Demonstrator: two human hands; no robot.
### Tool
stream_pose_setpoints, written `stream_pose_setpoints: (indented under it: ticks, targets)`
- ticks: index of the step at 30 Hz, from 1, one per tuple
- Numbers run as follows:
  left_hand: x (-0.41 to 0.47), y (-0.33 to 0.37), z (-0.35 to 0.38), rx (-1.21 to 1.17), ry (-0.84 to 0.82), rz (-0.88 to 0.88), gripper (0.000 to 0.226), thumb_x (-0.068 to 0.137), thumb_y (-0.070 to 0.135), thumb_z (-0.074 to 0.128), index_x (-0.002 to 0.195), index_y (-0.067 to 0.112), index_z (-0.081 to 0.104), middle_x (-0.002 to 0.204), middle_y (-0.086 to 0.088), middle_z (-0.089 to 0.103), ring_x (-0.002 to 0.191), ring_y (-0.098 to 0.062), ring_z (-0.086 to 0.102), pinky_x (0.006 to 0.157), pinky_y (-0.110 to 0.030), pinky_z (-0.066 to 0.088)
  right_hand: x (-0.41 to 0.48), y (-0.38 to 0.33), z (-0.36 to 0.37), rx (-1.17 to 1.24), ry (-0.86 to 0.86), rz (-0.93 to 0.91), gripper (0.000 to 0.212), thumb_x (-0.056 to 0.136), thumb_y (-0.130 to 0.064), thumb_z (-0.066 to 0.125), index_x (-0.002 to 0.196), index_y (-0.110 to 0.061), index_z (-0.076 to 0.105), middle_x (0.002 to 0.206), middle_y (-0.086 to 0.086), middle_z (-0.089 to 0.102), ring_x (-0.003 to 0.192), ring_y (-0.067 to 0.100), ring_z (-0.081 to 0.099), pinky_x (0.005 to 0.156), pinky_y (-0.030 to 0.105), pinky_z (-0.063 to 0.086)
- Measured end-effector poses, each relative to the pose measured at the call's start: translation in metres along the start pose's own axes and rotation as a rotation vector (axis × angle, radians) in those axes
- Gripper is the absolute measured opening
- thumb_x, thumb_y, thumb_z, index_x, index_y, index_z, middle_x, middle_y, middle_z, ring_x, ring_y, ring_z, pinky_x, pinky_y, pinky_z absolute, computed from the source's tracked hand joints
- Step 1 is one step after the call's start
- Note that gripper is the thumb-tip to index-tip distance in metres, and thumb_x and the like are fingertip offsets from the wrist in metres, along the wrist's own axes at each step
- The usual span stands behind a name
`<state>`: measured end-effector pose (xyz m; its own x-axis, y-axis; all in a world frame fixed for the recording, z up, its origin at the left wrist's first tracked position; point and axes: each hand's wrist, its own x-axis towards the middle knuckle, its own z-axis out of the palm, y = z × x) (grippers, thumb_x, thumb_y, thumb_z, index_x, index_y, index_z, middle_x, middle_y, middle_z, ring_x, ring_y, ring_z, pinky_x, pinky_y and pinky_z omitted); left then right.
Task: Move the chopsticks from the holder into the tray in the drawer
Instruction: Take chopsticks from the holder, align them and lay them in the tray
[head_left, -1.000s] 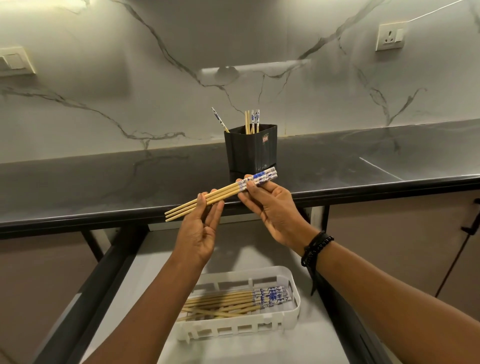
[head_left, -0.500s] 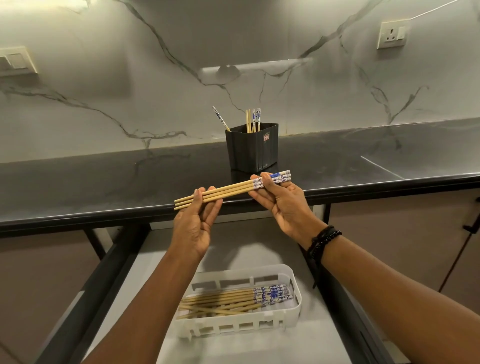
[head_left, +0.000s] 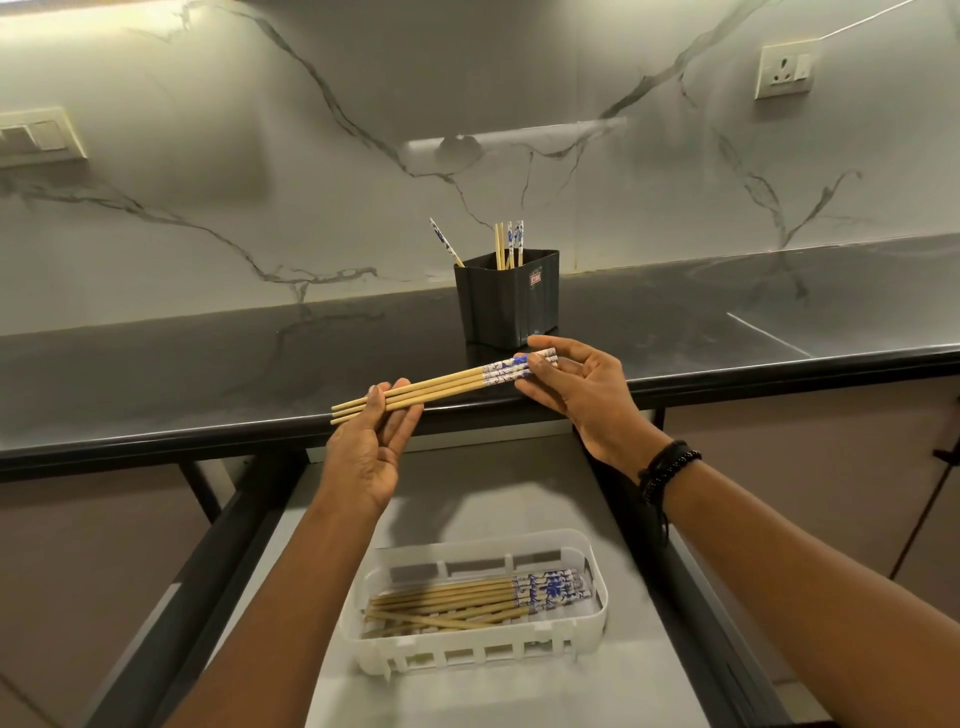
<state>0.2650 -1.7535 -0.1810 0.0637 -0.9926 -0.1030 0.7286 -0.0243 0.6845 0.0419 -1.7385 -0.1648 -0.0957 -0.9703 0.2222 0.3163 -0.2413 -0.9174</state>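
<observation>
A bundle of wooden chopsticks (head_left: 447, 383) with blue-and-white ends lies nearly level above the counter's front edge. My left hand (head_left: 371, 441) grips its plain tips, and my right hand (head_left: 576, 395) pinches its patterned ends. Behind them a black holder (head_left: 511, 306) stands on the dark counter with several chopsticks (head_left: 509, 244) still sticking out of it. Below, in the open drawer (head_left: 519, 499), a white slotted tray (head_left: 597, 618) holds several chopsticks (head_left: 467, 605) laid lengthwise, patterned ends to the right.
The dark counter (head_left: 208, 374) runs across the view with a marble wall behind it. A socket (head_left: 784, 70) sits at the upper right and a switch plate (head_left: 36, 137) at the left. Black drawer rails (head_left: 218, 545) flank the drawer.
Both hands have shifted the bundle slightly right and levelled it over the counter edge; the grip on both ends is unchanged. The tray and holder have not moved.
</observation>
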Motion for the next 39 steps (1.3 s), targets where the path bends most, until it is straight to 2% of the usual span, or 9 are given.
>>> stream_pose_setpoints:
  ticks: [3,8,14,24,28,31,34,36,39]
  targets:
    - [0.001,0.003,-0.001,0.024,0.007,0.009,0.024,0.095,0.014,0.056,0.115,0.002,0.061,0.109,-0.016,0.071,0.092,-0.022,0.073,0.077,-0.037,0.06,-0.001,-0.003,-0.003,-0.064,-0.038,0.034,0.021,0.087,-0.006,0.066,0.109,-0.004,0.067,0.103,0.017,0.073,0.099,0.027,0.072,0.08,0.032,0.061]
    - [0.004,0.008,-0.005,0.085,-0.005,-0.01,0.024,0.096,0.013,0.055,0.116,0.001,0.059,0.108,-0.017,0.071,0.093,-0.023,0.072,0.075,-0.036,0.06,-0.001,-0.006,-0.008,-0.143,-0.131,0.06,0.029,0.084,-0.003,0.069,0.113,-0.002,0.067,0.104,0.019,0.073,0.095,0.028,0.073,0.075,0.027,0.061]
    - [0.006,0.013,-0.01,0.173,-0.042,-0.067,0.014,0.096,0.011,0.054,0.102,0.001,0.062,0.092,-0.015,0.075,0.088,-0.023,0.073,0.066,-0.031,0.061,-0.003,-0.004,-0.011,-0.294,-0.237,0.082,0.03,0.078,-0.005,0.072,0.107,0.004,0.07,0.1,0.021,0.073,0.079,0.019,0.073,0.066,0.018,0.059]
    - [0.01,0.018,-0.018,0.196,-0.06,-0.095,0.013,0.095,0.01,0.056,0.099,0.001,0.063,0.097,-0.017,0.073,0.086,-0.023,0.074,0.065,-0.031,0.061,0.002,-0.005,-0.016,-0.287,-0.314,0.199,0.039,0.066,-0.01,0.075,0.104,0.0,0.072,0.103,0.019,0.074,0.089,0.024,0.073,0.073,0.023,0.06]
    - [0.014,0.021,-0.025,0.279,0.036,-0.02,0.016,0.094,0.023,0.059,0.094,0.007,0.064,0.092,-0.012,0.075,0.087,-0.022,0.073,0.075,-0.037,0.061,0.004,-0.008,-0.021,-0.298,-0.305,0.245,0.038,0.068,-0.008,0.074,0.105,0.003,0.071,0.102,0.018,0.074,0.091,0.025,0.073,0.074,0.025,0.061]
    - [0.02,0.023,-0.032,0.504,0.209,0.039,0.019,0.095,0.027,0.06,0.096,0.009,0.067,0.088,-0.008,0.076,0.085,-0.02,0.073,0.077,-0.038,0.059,0.005,-0.01,-0.027,-0.368,-0.349,0.308,0.028,0.077,0.0,0.07,0.104,0.005,0.07,0.101,0.018,0.074,0.09,0.024,0.073,0.073,0.025,0.061]
    - [0.028,0.019,-0.043,1.065,0.27,0.239,0.021,0.094,0.029,0.06,0.094,0.011,0.069,0.083,-0.003,0.074,0.084,-0.018,0.071,0.081,-0.039,0.058,0.004,-0.009,-0.03,-0.501,-0.427,0.37,0.023,0.082,0.003,0.067,0.105,0.005,0.071,0.101,0.02,0.074,0.085,0.023,0.074,0.068,0.022,0.06]
    - [0.027,0.014,-0.048,1.375,0.165,0.348,0.024,0.093,0.033,0.061,0.085,0.012,0.07,0.079,-0.008,0.072,0.081,-0.021,0.069,0.081,-0.042,0.057,0.004,-0.003,-0.028,-0.592,-0.494,0.412,0.021,0.083,0.003,0.067,0.104,0.004,0.071,0.1,0.02,0.074,0.084,0.023,0.074,0.067,0.02,0.059]
    - [0.026,-0.001,-0.053,1.663,-0.131,0.298,0.026,0.093,0.031,0.06,0.09,0.007,0.069,0.085,-0.016,0.069,0.082,-0.026,0.067,0.08,-0.041,0.057,0.003,0.011,-0.024,-0.679,-0.551,0.47,0.019,0.084,0.0,0.068,0.102,0.004,0.073,0.099,0.019,0.075,0.086,0.024,0.074,0.069,0.021,0.059]
